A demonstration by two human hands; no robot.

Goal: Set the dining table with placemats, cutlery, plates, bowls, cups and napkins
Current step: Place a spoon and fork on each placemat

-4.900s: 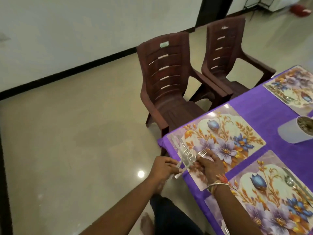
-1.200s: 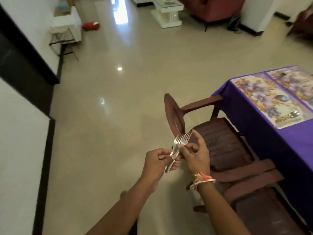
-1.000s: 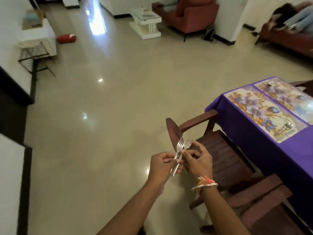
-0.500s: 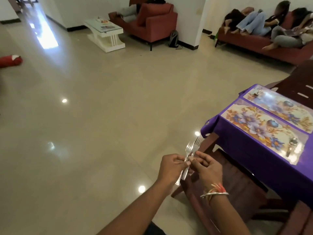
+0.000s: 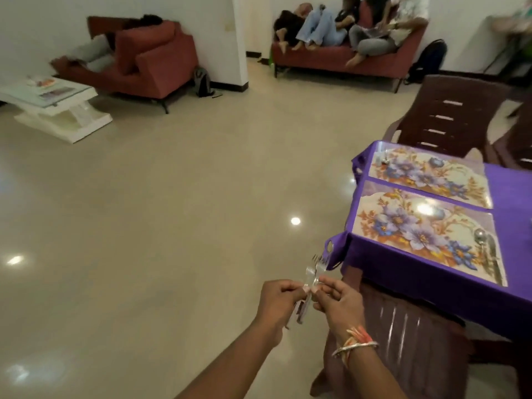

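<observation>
Blurred forks [image 5: 311,276], count indistinct

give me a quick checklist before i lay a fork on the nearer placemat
1. Grip on the forks: ok, left hand and right hand both pinch them.
2. One fork separated from the rest: cannot tell, blurred.
3. The forks above the nearer placemat: not ok, they are short of it.
4. The spoon and knife lying on its right end: ok.
5. Its left end free of cutlery: ok.
</observation>
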